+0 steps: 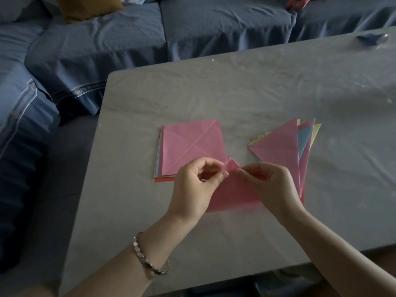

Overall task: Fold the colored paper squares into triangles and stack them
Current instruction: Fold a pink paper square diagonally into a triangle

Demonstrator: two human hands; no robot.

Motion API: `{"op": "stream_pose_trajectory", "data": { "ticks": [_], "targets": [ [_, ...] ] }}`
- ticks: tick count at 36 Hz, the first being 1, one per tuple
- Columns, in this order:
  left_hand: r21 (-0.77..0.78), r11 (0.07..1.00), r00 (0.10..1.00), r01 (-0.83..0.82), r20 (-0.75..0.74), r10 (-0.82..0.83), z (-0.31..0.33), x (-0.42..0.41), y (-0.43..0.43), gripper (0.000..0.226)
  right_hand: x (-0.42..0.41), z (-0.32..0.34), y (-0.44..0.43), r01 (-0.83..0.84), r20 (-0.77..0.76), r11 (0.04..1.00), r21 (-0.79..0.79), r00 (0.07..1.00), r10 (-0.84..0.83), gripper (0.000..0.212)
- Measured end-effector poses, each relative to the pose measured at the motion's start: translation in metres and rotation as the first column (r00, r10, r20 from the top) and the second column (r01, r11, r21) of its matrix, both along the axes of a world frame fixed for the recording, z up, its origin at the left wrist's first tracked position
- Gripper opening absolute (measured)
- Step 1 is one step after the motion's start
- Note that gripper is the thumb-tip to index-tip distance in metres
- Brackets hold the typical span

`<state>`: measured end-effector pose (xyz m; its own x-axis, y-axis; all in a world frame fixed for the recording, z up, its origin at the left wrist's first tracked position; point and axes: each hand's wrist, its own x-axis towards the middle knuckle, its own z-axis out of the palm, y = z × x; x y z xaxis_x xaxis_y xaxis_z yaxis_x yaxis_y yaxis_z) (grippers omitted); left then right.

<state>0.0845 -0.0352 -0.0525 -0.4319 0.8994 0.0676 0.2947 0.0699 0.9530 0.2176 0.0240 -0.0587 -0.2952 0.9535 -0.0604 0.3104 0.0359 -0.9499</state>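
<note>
The pink sheet (233,196) lay between the hands, with the left hand (197,185) and the right hand (271,185) each pinching its lifted far corner. The triangle pile (278,144) sat just beside the right one.

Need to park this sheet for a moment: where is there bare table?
Widest: the table beyond both stacks, up to the sofa. Also right of the triangle stack, and a narrow strip left of the square stack. Crowded: the gap between the stacks, where the left hand and right hand pinch the pink sheet.
</note>
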Motion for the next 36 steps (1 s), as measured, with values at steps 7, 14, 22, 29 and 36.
{"op": "stream_pose_trajectory", "data": {
  "ticks": [7, 14, 22, 29, 36],
  "targets": [
    [0.051, 0.999, 0.996, -0.014, -0.09, 0.019, 0.003, 0.002, -0.003, 0.015, -0.001, 0.002, -0.002, 0.016, -0.059, 1.0, -0.009, 0.998, -0.016, 0.017],
    [0.087, 0.996, 0.993, -0.034, -0.11, 0.044, 0.004, 0.002, -0.005, 0.015, 0.0, 0.006, -0.003, 0.043, -0.124, 0.999, -0.005, 0.991, -0.044, 0.017],
    [0.08, 0.996, 0.996, -0.032, -0.079, 0.038, 0.005, 0.003, -0.008, 0.02, 0.003, 0.009, -0.007, 0.029, -0.108, 0.997, 0.073, 0.994, -0.021, 0.016],
    [0.102, 0.993, 0.994, -0.051, -0.087, 0.06, 0.008, 0.004, -0.009, 0.018, 0.004, 0.012, -0.008, -0.001, -0.158, 0.999, 0.052, 0.987, 0.009, 0.028],
    [0.117, 0.993, 0.992, -0.036, -0.118, 0.05, 0.007, 0.003, -0.009, 0.016, 0.006, 0.011, -0.008, -0.041, -0.164, 0.998, 0.05, 0.985, 0.048, 0.031]
  ]
}}
